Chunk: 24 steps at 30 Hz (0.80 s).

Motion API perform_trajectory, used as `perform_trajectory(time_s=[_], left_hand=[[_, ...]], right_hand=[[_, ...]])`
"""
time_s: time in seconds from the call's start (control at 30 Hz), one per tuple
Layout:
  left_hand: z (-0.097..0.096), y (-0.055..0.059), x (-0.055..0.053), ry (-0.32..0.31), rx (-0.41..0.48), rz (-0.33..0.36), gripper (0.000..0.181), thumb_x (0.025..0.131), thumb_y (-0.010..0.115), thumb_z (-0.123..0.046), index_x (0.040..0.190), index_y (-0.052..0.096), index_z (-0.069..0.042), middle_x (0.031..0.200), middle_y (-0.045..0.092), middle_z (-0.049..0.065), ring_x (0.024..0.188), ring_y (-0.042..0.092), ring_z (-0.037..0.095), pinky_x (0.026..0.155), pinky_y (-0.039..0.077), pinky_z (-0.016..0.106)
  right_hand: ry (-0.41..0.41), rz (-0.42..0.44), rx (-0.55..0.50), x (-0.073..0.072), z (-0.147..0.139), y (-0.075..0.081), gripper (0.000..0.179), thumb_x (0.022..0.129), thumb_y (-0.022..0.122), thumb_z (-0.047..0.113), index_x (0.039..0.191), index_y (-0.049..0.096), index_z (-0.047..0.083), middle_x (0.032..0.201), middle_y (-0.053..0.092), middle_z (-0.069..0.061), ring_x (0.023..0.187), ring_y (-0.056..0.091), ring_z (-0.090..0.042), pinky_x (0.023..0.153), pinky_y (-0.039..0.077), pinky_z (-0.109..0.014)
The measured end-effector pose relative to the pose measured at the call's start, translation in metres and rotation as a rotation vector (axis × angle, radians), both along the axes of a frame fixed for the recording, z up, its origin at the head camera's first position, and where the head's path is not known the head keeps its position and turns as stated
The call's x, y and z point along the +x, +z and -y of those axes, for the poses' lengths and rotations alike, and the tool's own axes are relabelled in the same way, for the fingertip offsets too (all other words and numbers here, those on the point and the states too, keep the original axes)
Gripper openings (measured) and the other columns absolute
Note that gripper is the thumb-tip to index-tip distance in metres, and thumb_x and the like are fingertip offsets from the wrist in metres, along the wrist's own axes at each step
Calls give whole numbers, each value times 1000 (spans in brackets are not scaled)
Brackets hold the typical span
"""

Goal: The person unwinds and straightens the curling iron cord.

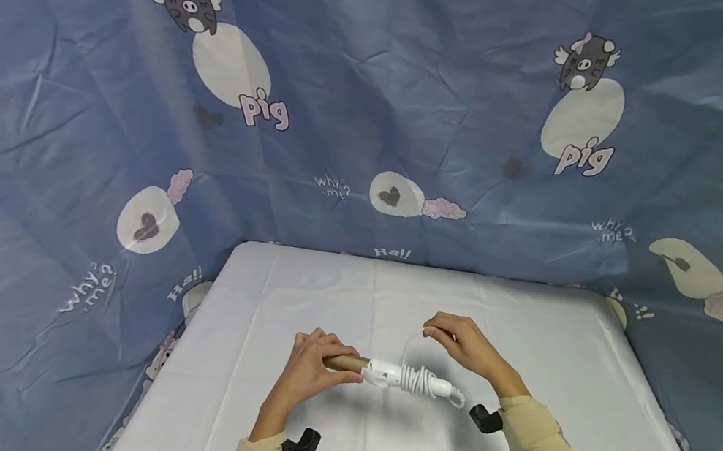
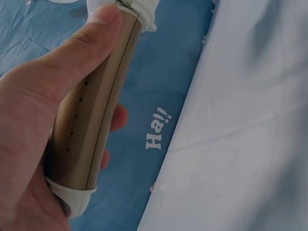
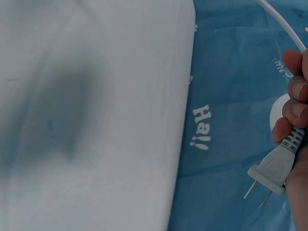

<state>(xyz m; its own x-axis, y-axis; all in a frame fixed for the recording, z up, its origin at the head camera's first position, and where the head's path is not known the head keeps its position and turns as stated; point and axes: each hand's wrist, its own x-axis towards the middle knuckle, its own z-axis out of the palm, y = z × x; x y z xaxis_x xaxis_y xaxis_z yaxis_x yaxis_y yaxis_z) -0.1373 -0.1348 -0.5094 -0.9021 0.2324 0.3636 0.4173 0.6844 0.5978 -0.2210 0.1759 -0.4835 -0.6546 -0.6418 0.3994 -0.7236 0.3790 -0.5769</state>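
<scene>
A curling iron (image 1: 382,372) with a gold barrel (image 2: 86,134) and a white handle is held level above the white table. My left hand (image 1: 310,367) grips it by the barrel, the thumb lying along it toward the white handle. White cord (image 1: 418,381) is wound in several loops around the handle, and one length rises from the loops to my right hand (image 1: 464,343). In the right wrist view, curled fingers (image 3: 299,109) hold this cord close to its plug. The two-pin plug (image 3: 274,167) sticks out below them, prongs pointing down.
A white cloth-covered table (image 1: 302,285) lies beneath both hands. Blue printed fabric (image 1: 374,109) hangs behind it and along its sides. Black wrist mounts (image 1: 301,445) show beside the sleeves (image 1: 535,424).
</scene>
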Motion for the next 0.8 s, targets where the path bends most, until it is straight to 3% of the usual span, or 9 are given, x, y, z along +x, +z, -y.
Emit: perform_trajectory(time_s=[0.37,0.57,0.67,0.8], left_hand=[[-4,1,1,-31,37,8,36,63,77,-59,92,73,-40,80,63,-25,73,42,-2,76,23,28],[-4,2,-2,-8,51,-18,35,62,76,-61,91,71,-42,80,62,-25,73,43,-2,75,24,27],[-5,2,-2,0,61,-17,35,62,76,-61,91,71,-42,80,63,-25,73,43,-2,75,24,27],[-6,0,0,19,62,-22,36,63,76,-60,93,72,-41,81,64,-24,73,43,-1,74,24,28]], right_hand=[[-22,31,-63,-3,-7,-22,18,94,57,9,92,66,25,82,63,9,62,47,0,55,42,-20],[-72,101,-67,-5,-7,-41,14,95,55,14,94,70,15,88,69,5,75,60,-5,65,49,-24],[-93,131,-71,-3,-4,-50,16,96,55,16,94,70,13,90,70,5,78,64,-13,67,50,-24],[-155,143,-59,7,4,-55,14,95,56,17,91,70,16,87,70,5,72,62,-8,64,49,-22]])
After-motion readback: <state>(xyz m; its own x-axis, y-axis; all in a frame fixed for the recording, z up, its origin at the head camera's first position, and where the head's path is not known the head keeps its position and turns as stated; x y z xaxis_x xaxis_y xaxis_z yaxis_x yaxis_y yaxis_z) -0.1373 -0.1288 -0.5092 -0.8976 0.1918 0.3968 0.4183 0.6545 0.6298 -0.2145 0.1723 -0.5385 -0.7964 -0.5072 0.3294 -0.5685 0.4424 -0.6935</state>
